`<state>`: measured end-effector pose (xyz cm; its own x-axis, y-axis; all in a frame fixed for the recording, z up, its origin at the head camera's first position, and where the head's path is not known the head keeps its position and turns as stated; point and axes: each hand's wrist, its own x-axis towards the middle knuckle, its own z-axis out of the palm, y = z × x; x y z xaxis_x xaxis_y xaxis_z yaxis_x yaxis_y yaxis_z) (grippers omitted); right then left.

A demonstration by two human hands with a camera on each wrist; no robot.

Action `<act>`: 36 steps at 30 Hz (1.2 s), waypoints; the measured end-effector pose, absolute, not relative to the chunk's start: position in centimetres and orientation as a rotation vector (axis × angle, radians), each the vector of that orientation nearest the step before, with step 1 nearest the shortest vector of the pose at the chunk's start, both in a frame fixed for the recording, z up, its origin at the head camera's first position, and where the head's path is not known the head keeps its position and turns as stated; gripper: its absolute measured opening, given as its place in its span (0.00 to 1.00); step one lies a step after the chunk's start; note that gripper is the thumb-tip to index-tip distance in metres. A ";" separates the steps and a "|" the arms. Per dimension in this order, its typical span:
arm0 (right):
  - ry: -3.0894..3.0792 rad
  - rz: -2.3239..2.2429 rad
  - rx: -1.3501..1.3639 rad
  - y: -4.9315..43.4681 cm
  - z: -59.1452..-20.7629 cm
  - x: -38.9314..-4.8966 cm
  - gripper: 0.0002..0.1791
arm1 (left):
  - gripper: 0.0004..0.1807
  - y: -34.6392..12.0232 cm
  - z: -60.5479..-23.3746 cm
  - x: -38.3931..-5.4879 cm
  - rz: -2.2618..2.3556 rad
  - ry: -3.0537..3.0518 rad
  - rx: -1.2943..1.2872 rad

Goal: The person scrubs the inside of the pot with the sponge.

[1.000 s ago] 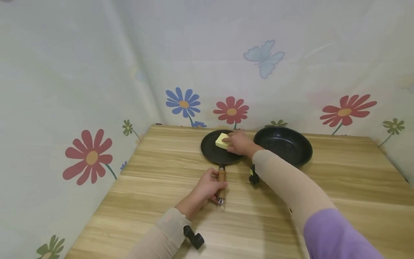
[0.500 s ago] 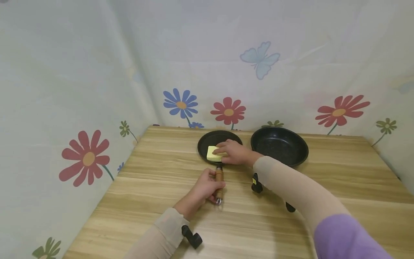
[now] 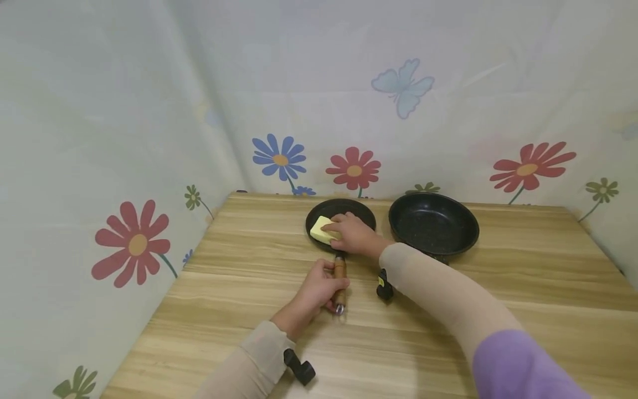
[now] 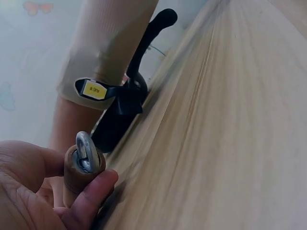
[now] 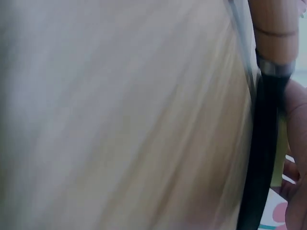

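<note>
My left hand (image 3: 317, 287) grips the wooden handle (image 3: 340, 269) of a small, shallow black frying pan (image 3: 326, 208). In the left wrist view, thumb and fingers pinch that handle near its end, where a metal hanging ring (image 4: 86, 149) sticks out. My right hand (image 3: 355, 235) holds a pale yellow sponge (image 3: 320, 229) over the left front part of the pan, fingers spread on its top and side. The right wrist view shows the pan's dark side (image 5: 261, 163) edge-on, with a strip of sponge (image 5: 279, 155) behind it; the sponge's underside is hidden.
A larger, deeper black frying pan (image 3: 435, 226) stands just right of the small one, its handle mostly hidden under my right forearm. Both pans rest on a wood-grain table (image 3: 239, 244) near its back edge, against a flower-printed wall covering (image 3: 299, 83).
My right hand has moved the sponge from the pan's middle toward its front, then slightly left and up along the rim. The left hand keeps its grip on the handle.
</note>
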<state>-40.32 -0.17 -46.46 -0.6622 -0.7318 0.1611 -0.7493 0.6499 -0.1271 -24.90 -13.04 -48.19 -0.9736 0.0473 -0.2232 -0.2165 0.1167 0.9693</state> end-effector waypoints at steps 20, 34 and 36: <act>-2.764 0.079 1.511 5.5 -44.8 -43.3 0.27 | 0.29 -13.0 -48.1 -24.7 1.975 2.195 -0.201; -2.926 0.019 1.147 3.1 -44.8 -45.0 0.27 | 0.26 -13.1 -47.7 -24.7 1.900 2.207 -0.157; -2.930 -0.001 1.090 2.7 -45.0 -45.2 0.26 | 0.26 -13.1 -47.7 -24.8 1.888 2.208 -0.145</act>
<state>-45.17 2.67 -44.97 -0.7567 -0.6536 0.0138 -0.6536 0.7568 0.0056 -24.77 -13.06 -47.68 -0.9680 0.0753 -0.2394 -0.2248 0.1640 0.9605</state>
